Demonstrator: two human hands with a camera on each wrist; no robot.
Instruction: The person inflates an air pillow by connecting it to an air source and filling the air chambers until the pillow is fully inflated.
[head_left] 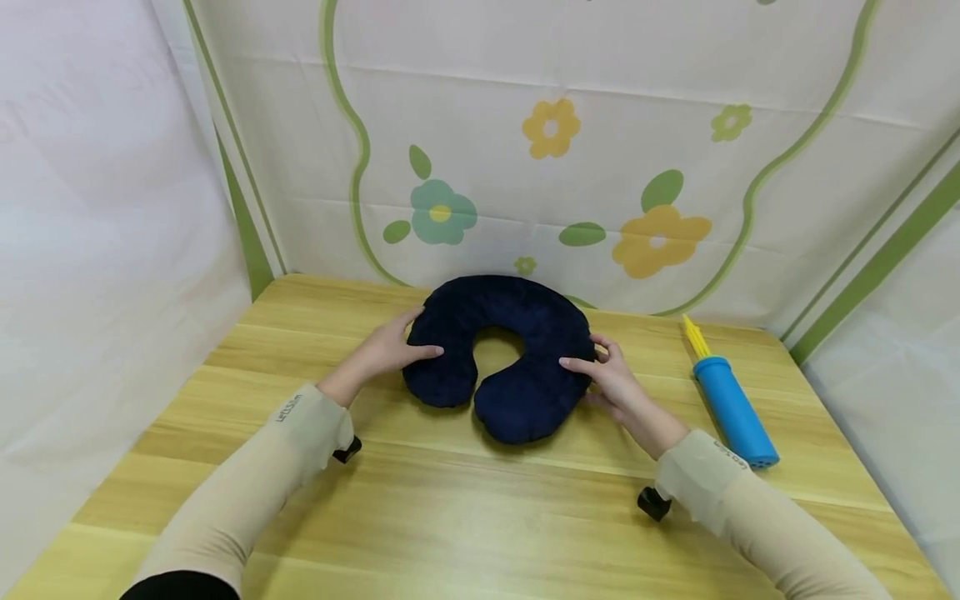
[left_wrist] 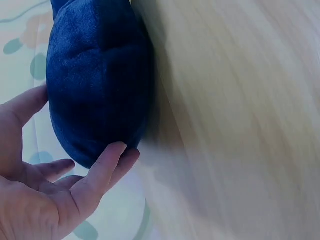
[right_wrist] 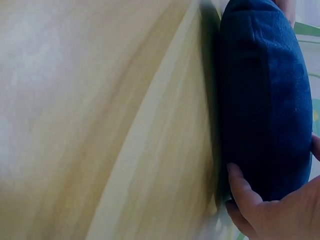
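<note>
A dark navy U-shaped neck pillow lies on the wooden table, its opening towards me. At its left side is my left hand, thumb on the top face and fingers at the outer edge. On the right side my right hand grips it likewise, thumb on top and fingers spread down the side. The left wrist view has the left fingers against the plush end of the pillow. Fingers of the right hand touch the pillow's seamed side low down in the right wrist view.
A blue hand pump with a yellow nozzle lies on the table right of the right hand. Behind the table hangs a white cloth printed with flowers, close to the pillow's far edge. White cloth also hangs at both sides.
</note>
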